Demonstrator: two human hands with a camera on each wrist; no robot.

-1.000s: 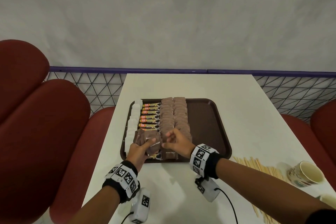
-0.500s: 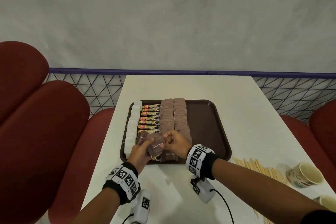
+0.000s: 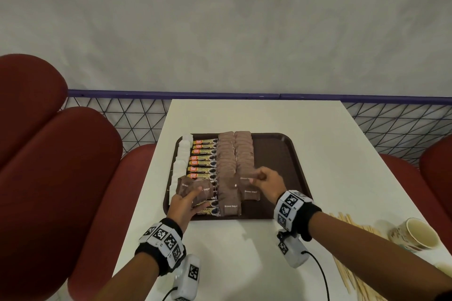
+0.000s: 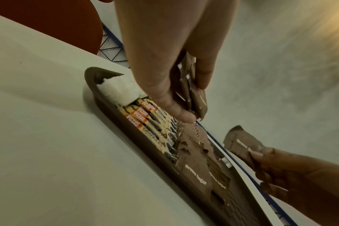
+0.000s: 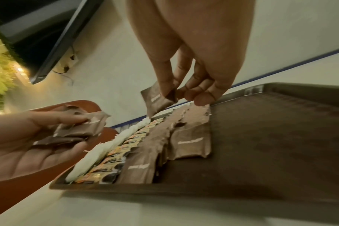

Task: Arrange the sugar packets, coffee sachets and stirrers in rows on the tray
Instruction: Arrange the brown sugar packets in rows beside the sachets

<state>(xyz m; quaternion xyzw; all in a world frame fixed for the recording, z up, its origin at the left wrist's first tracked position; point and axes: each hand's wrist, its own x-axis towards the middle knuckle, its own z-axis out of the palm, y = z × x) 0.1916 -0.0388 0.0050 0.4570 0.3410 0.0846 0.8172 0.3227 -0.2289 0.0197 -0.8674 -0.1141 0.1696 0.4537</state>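
Observation:
A brown tray [image 3: 281, 154] holds a row of white sugar packets [image 3: 182, 156], a row of coffee sachets [image 3: 204, 156] and two rows of brown sugar packets [image 3: 234, 154]. My left hand [image 3: 193, 197] hovers over the tray's near left corner and grips a small stack of brown sugar packets [image 3: 193, 188] [image 4: 195, 94] [image 5: 79, 130]. My right hand [image 3: 259, 177] pinches a single brown sugar packet [image 3: 247, 173] [image 5: 157, 99] [image 4: 242, 142] just above the near part of the right brown row. Wooden stirrers [image 3: 352, 230] lie on the table to the right.
The tray sits on a white table [image 3: 244, 252]. A paper cup [image 3: 413, 234] lies on its side at the table's right edge, beyond the stirrers. The tray's right half is bare. Red seats flank the table and a wire-mesh railing [image 3: 137, 115] runs behind it.
The hands were together at the stack. My right hand has drawn one brown sugar packet away and moved right, over the right brown row. The left hand stays put with the stack.

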